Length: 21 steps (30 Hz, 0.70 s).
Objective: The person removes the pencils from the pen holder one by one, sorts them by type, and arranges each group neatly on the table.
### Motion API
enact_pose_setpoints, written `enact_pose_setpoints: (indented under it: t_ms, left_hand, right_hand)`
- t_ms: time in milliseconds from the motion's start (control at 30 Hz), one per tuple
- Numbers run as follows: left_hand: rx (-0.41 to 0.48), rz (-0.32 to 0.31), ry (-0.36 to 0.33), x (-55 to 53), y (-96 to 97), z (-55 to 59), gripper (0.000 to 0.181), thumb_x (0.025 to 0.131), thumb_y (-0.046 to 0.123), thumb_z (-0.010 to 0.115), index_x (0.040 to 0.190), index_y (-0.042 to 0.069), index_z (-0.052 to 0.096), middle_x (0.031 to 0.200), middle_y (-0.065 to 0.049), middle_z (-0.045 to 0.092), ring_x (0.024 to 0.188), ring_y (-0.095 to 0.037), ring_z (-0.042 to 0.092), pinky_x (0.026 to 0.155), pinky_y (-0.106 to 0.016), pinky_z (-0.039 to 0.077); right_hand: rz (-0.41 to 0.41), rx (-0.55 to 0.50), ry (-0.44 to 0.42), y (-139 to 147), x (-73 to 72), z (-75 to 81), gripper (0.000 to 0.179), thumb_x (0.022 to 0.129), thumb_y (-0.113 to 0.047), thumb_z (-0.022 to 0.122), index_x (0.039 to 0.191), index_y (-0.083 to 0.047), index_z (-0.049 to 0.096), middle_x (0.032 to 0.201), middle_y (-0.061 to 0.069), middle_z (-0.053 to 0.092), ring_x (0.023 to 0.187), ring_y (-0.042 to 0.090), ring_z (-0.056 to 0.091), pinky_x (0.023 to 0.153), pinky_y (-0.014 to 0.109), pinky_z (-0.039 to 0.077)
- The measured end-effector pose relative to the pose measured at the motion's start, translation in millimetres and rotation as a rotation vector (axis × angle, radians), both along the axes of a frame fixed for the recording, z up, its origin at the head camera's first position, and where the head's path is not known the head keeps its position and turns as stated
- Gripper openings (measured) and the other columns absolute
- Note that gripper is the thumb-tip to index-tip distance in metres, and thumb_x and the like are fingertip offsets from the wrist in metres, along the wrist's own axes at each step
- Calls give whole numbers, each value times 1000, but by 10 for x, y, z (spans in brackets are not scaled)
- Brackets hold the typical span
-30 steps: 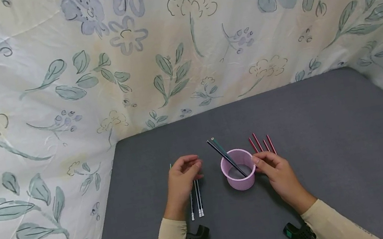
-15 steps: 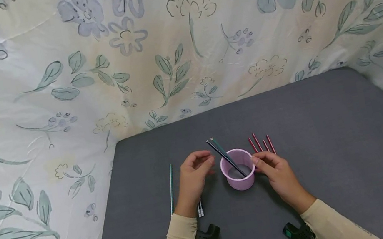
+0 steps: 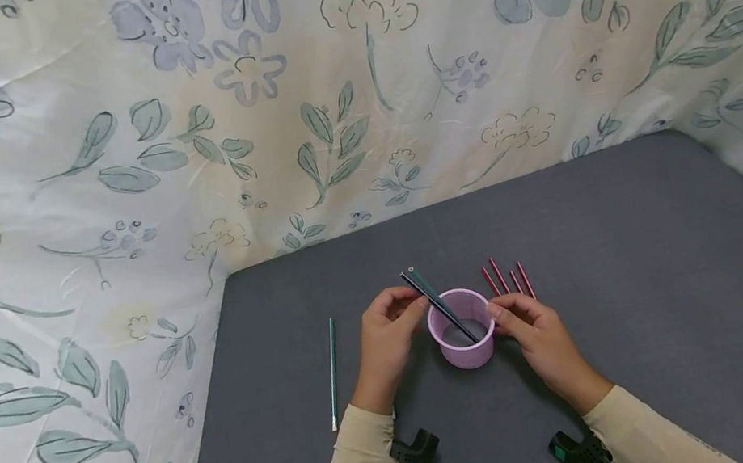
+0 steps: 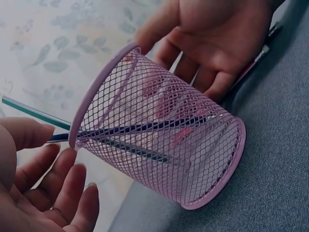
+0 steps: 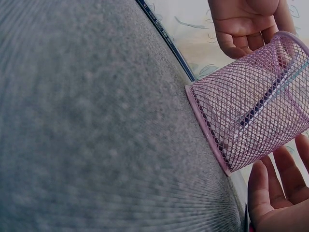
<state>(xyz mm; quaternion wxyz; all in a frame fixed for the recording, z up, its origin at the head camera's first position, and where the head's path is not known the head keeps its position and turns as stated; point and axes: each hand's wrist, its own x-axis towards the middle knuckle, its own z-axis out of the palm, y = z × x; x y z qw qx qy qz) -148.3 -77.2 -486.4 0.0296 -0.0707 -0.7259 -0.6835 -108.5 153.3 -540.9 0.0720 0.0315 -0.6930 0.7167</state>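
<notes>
A pink mesh pencil cup [image 3: 469, 356] stands upright on the grey table, with a dark blue pencil [image 4: 140, 128] and a green pencil [image 4: 36, 112] leaning in it toward the left. My right hand [image 3: 540, 338] holds the cup's right rim between thumb and fingers. At the opposite rim, my left hand [image 3: 386, 344] has thumb and forefinger around the dark blue pencil, just above the cup's edge. Its other fingers are loosely bent beside the mesh in the left wrist view.
Several red pencils [image 3: 500, 275] lie behind the right hand. A green pencil [image 3: 333, 373] lies left of the left hand. Another dark blue pencil [image 5: 166, 38] lies on the table, mostly hidden by the left arm in the head view. A floral cloth [image 3: 315, 69] hangs behind the table.
My left hand has moved right, from over the pencils on the left to the cup's left rim, uncovering the green pencil. The right hand and cup have stayed put.
</notes>
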Motion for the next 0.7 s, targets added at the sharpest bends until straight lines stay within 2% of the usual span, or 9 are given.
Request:
enact_pose_setpoints:
  t_ms: [133, 433, 700]
  left_hand:
    - [-11, 13, 7, -11, 30, -10, 13, 99, 9, 79, 109, 2, 76, 96, -6, 73, 82, -19, 63, 72, -32, 54]
    - [0, 26, 22, -45, 53, 14, 15, 97, 8, 80, 106, -3, 75, 95, -8, 72, 81, -17, 62, 70, -27, 50]
    - [-2, 27, 28, -70, 21, 41, 10, 97, 6, 80, 103, 0, 76, 97, -7, 71, 84, -19, 62, 71, -28, 50]
  right_hand:
    - [0, 0, 0, 3, 4, 2, 27, 110, -18, 69, 122, 7, 72, 119, 24, 69, 103, 24, 67, 89, 26, 58]
    - [0, 2, -9, -7, 0, 37, 28, 110, -17, 68, 122, 7, 72, 119, 24, 69, 103, 23, 67, 90, 26, 58]
    - [-4, 1, -17, -22, -14, 75, 27, 110, -16, 68, 122, 8, 72, 119, 24, 69, 103, 23, 67, 90, 26, 58]
